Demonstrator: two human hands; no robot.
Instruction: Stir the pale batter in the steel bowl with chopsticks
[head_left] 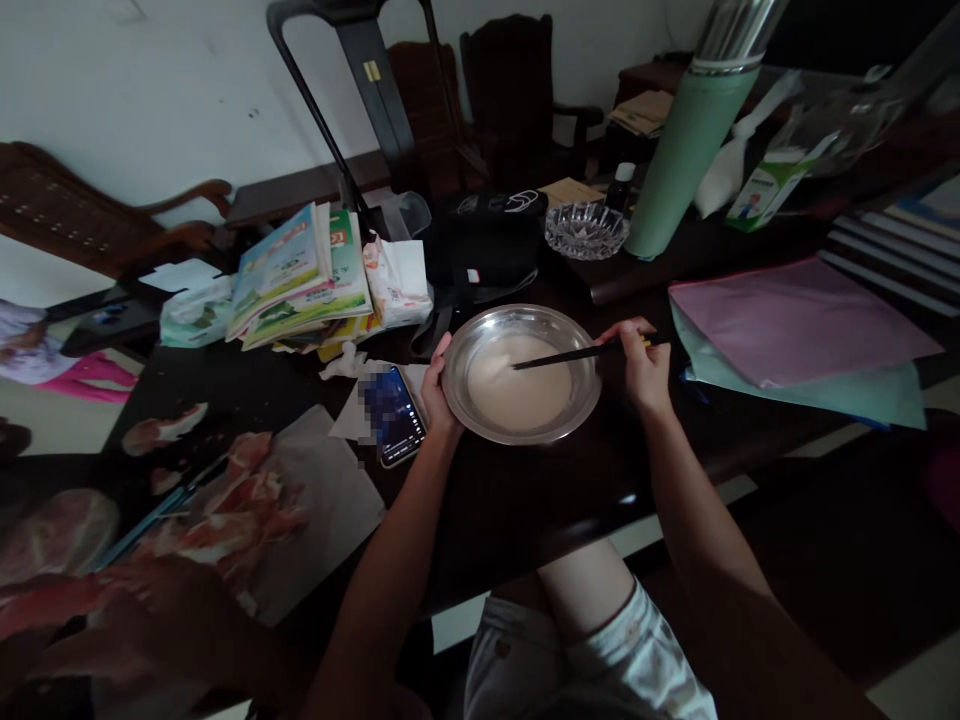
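A shiny metal bowl (457,408) with a wide rim stands in front of me on the dark table. Pale, creamy liquid (521,400) covers its bottom. My left hand (441,395) is closed on the bowl's left rim, fingers along the outside. In my right hand (643,365), to the right of the bowl, dark chopsticks (562,355) are gripped near their upper end. They slant down to the left, with their tips in the liquid. Beside my left wrist lies a phone (394,415) with a lit screen, on white paper.
Stacked books (300,285) and a tissue pack (397,280) stand behind left. Further right are a glass ashtray (586,230), a green thermos (690,160) and plastic folders (802,320). At lower left, another person's blurred hand (172,610) is near reddish-white scraps (240,500).
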